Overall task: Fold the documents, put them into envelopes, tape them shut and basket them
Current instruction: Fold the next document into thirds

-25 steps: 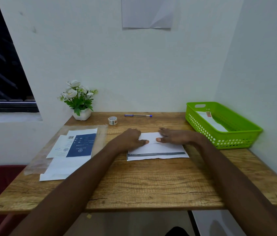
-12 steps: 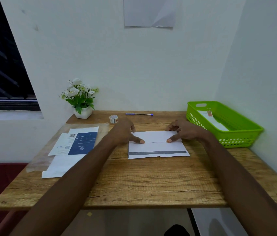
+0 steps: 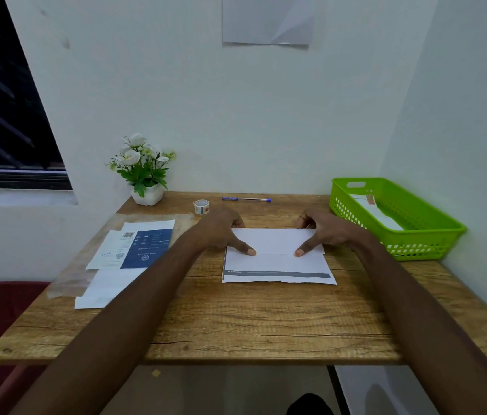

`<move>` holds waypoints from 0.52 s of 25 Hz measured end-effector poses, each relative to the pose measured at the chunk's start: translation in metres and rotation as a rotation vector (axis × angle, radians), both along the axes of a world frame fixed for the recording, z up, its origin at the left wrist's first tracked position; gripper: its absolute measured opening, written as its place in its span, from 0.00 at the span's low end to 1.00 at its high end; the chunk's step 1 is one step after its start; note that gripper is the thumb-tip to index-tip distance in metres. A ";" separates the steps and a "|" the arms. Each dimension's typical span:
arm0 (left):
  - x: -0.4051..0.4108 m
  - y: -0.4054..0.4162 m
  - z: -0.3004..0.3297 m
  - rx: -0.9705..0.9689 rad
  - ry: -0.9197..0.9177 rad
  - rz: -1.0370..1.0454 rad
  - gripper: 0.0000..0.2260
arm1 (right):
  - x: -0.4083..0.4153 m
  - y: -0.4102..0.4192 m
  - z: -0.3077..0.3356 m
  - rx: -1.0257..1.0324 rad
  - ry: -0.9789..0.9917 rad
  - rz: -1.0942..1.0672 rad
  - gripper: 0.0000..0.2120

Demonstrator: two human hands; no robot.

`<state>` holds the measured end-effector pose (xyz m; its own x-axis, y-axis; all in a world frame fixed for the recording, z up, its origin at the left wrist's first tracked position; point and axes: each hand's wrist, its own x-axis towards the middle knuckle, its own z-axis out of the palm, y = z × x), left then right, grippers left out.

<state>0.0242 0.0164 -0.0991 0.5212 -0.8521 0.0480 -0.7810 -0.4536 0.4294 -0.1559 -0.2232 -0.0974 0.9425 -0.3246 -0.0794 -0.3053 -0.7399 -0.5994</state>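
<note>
Paper (image 3: 278,265) lies at the centre of the frame on a wooden table (image 3: 236,324), its far part folded over toward the near edge, its long axis running left to right across the view. A dark printed band shows along the uncovered near strip. The left hand (image 3: 224,232) and right hand (image 3: 326,232) sit on the folded flap at its two far corners; each thumb reaches down to the flap's free edge and presses it flat, while the other fingers curl at the far crease. Whether those fingers pinch the sheet or only rest on it cannot be told.

The hands stand at equal reach from the sheet, one at each end of the fold, so the crease line between them is the likely path for the next pressing stroke, outward or inward along the long axis.

A green basket (image 3: 434,244) stands at right, close to the right hand, with a taped envelope (image 3: 380,211) already inside. More papers (image 3: 134,250), one with a blue panel, lie on a clear sleeve at left. A tape roll (image 3: 201,206), a pen (image 3: 246,199) and a potted plant (image 3: 143,172) line the far edge by the wall.
</note>
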 end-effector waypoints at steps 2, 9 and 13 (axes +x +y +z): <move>0.001 -0.001 -0.001 -0.034 0.041 0.001 0.31 | 0.002 0.000 -0.001 0.004 -0.031 0.009 0.40; 0.001 -0.002 -0.002 -0.123 0.144 0.035 0.27 | 0.005 -0.002 -0.005 -0.004 -0.055 0.031 0.42; 0.002 0.000 -0.002 -0.251 0.180 0.057 0.20 | 0.006 -0.001 -0.004 0.080 -0.136 0.032 0.33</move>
<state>0.0259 0.0165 -0.1008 0.5872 -0.7943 0.1556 -0.6584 -0.3569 0.6627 -0.1501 -0.2241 -0.1016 0.9562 -0.2916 0.0252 -0.1942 -0.6965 -0.6908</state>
